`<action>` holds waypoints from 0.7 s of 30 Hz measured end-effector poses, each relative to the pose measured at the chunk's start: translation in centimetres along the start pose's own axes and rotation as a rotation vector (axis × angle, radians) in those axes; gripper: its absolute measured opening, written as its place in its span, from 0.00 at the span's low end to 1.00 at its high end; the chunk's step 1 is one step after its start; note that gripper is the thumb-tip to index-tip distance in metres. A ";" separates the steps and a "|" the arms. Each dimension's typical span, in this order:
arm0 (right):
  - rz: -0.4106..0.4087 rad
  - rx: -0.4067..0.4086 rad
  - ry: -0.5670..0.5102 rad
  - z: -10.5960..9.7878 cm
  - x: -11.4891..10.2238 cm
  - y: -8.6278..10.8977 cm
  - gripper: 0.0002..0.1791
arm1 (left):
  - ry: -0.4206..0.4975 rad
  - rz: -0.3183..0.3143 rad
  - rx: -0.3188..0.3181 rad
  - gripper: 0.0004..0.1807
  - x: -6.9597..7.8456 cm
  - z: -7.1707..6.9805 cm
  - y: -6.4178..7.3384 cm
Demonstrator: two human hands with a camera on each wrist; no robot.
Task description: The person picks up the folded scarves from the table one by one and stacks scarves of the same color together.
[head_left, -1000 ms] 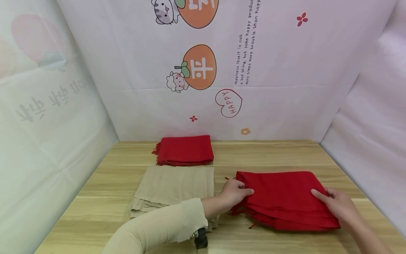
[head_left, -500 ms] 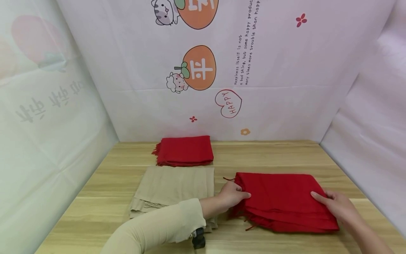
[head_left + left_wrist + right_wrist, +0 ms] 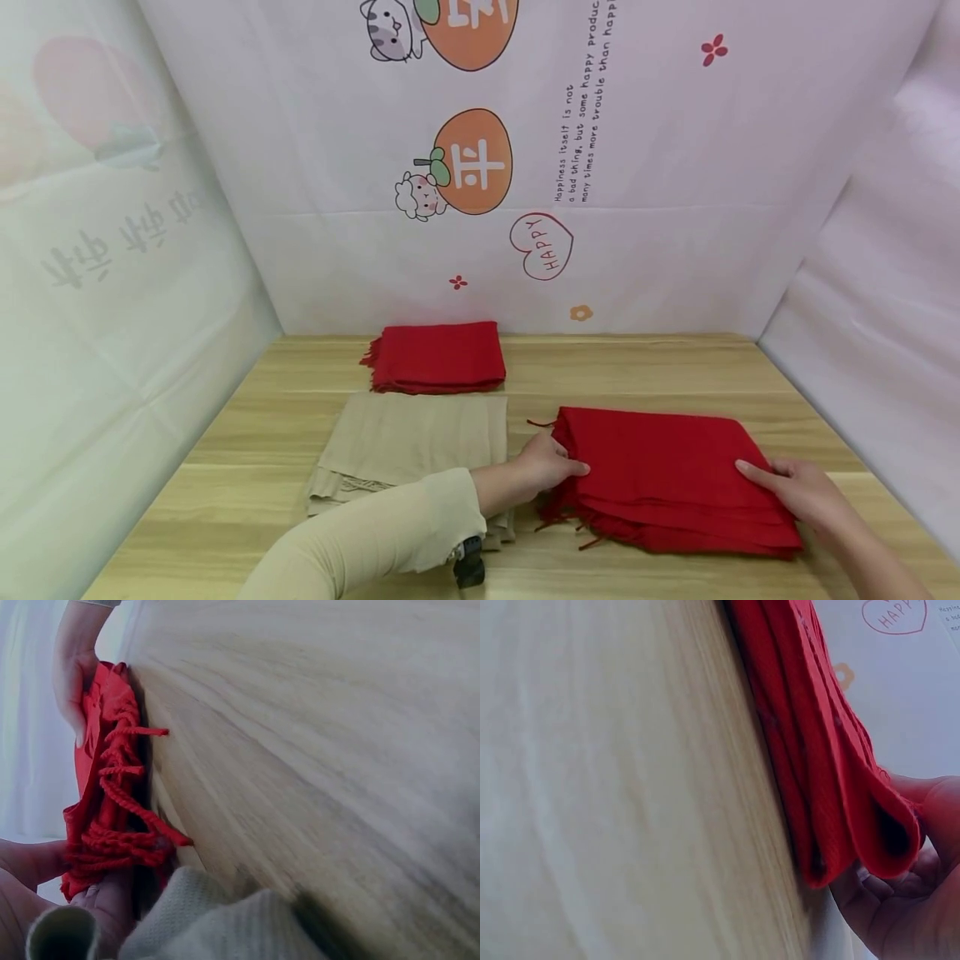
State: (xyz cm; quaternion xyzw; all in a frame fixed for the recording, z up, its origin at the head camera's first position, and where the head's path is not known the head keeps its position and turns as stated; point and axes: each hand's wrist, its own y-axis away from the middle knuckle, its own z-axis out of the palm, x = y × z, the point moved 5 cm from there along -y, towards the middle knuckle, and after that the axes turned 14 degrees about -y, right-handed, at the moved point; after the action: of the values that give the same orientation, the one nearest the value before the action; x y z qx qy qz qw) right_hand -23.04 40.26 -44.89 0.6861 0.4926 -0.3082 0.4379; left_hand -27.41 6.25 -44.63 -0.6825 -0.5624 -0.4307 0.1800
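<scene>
A folded red scarf (image 3: 667, 467) with twisted fringe lies on the right part of the table, a hand at either end. My left hand (image 3: 546, 463) grips its fringed left end, thumb on top and fingers underneath. At the right end my right hand (image 3: 806, 492) pinches the folded edge, thumb above. In the left wrist view, the fringe (image 3: 127, 795) hangs loose between the layers. The right wrist view shows the scarf's stacked folds (image 3: 817, 765) from the side, with fingers tucked under them.
A folded beige scarf (image 3: 420, 437) lies left of the red one, partly behind my left sleeve (image 3: 375, 533). Behind it sits a smaller folded red scarf (image 3: 438, 357) near the back wall. White printed sheets (image 3: 660, 250) enclose the wooden table (image 3: 217, 492).
Both hands keep their hold on the red scarf. Its near edge and right side have shifted slightly toward me, and my left hand has moved a little left and down.
</scene>
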 end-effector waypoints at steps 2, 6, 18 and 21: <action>0.002 -0.003 0.004 0.0 0.0 0.0 0.38 | -0.008 -0.003 -0.002 0.34 -0.2 0.1 0.0; 0.001 -0.014 0.021 0.0 0.0 0.1 0.40 | -0.024 0.000 0.000 0.33 -0.3 0.2 0.0; 0.006 -0.025 0.053 -0.3 -0.2 0.1 0.40 | -0.123 0.008 -0.013 0.34 0.3 -0.1 -0.1; 0.003 -0.029 0.061 -0.4 -0.2 0.1 0.40 | -0.168 0.007 -0.036 0.34 0.5 -0.2 0.0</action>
State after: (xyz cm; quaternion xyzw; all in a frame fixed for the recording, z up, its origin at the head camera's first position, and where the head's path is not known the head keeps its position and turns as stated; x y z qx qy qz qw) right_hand -23.04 40.50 -44.50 0.6895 0.5091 -0.2793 0.4328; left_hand -27.49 6.36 -44.12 -0.7212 -0.5653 -0.3814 0.1215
